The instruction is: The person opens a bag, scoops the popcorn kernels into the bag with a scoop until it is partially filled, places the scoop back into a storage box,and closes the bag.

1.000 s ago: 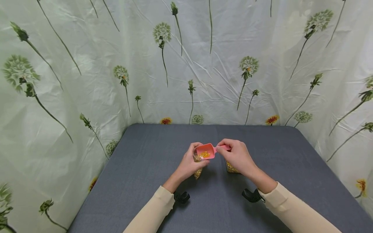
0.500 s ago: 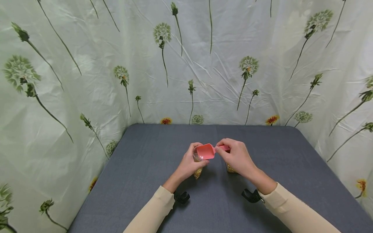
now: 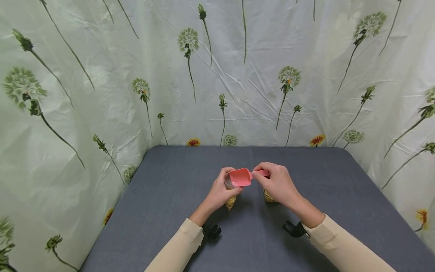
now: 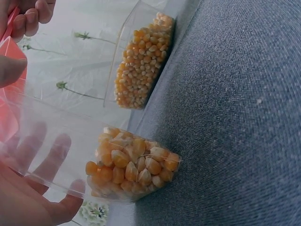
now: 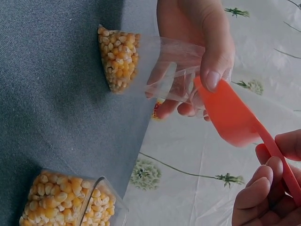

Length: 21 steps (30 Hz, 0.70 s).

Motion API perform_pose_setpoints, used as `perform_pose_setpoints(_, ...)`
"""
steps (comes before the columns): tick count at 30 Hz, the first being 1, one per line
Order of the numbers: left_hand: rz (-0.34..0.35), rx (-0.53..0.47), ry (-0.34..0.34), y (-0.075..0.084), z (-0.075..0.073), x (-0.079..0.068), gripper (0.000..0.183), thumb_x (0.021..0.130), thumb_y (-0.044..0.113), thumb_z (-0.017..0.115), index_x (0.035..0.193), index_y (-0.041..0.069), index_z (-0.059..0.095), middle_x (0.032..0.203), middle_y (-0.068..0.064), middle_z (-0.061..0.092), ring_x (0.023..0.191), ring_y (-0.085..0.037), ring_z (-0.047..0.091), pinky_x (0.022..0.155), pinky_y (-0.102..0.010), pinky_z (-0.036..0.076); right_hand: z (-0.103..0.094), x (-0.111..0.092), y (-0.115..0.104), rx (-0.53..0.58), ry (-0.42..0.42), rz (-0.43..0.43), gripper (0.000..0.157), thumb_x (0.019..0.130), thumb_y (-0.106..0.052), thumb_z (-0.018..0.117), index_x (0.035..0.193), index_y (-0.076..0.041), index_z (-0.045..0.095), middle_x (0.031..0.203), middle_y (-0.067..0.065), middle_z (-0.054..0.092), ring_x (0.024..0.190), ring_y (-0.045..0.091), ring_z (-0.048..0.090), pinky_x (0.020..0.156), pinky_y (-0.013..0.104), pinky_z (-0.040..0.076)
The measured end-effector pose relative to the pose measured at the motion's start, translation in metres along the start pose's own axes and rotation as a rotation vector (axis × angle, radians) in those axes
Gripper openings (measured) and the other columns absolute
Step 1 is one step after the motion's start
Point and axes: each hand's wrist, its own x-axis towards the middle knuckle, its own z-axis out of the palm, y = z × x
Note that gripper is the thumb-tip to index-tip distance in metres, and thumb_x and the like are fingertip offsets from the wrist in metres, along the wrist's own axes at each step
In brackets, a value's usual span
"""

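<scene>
My left hand holds a clear plastic bag by its upper part, fingers and thumb around the open mouth. Corn kernels fill the bag's bottom, which hangs down close over the table. A pink scoop is tilted with its lip in the bag's mouth, and no kernels show in its bowl. My right hand pinches the scoop's handle between thumb and fingers. The left thumb lies against the scoop's edge in the right wrist view. Below the right hand stands a clear container of corn kernels, partly hidden in the head view.
The grey cloth-covered table extends around both hands. Behind it and along the sides hangs a pale curtain printed with dandelions. Black straps sit at both wrists.
One second ago kernels lay in the scoop's bowl; half a second ago they were gone from it. Both hands have stayed nearly in place.
</scene>
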Motion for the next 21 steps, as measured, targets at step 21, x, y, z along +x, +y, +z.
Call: perform_pose_setpoints(21, -0.026, 0.059, 0.019, 0.000, 0.000, 0.002, 0.062, 0.088, 0.030, 0.081, 0.136, 0.018, 0.044, 0.118, 0.001, 0.059, 0.108, -0.025, 0.058, 0.085, -0.043, 0.052, -0.030, -0.001, 0.000, -0.041, 0.048, 0.012, 0.005, 0.096, -0.021, 0.071, 0.092, -0.019, 0.073, 0.064, -0.004, 0.057, 0.052, 0.017, 0.046, 0.049, 0.031, 0.039)
